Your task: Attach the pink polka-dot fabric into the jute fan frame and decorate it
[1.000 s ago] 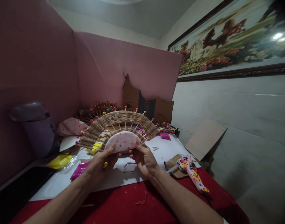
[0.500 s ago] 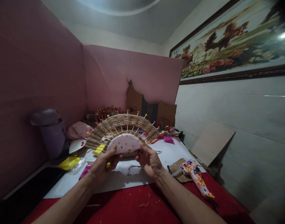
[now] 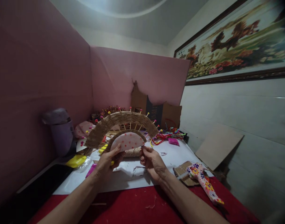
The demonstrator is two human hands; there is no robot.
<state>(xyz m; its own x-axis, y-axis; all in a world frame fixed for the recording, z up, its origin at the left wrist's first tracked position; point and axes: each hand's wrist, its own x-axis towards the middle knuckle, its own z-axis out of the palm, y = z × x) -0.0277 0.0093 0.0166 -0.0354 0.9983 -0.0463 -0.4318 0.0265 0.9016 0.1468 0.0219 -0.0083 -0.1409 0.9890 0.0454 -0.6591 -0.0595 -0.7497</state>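
my left hand (image 3: 109,160) grips the woven fan (image 3: 127,117), thumb (image 3: 116,150) on its dotted cloth patch (image 3: 128,141); my right hand (image 3: 153,162) pinches the patch's lower right corner. the fan arches up beyond both hands, above a white sheet (image 3: 119,182) lying on red cloth (image 3: 130,207). farther out stand a pink partition (image 3: 137,70) and a pale wall (image 3: 228,104) with a framed picture (image 3: 235,42).

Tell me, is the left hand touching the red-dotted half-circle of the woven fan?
Touching. The head view shows the left hand with its thumb laid over the near edge of the red-dotted half-circle.
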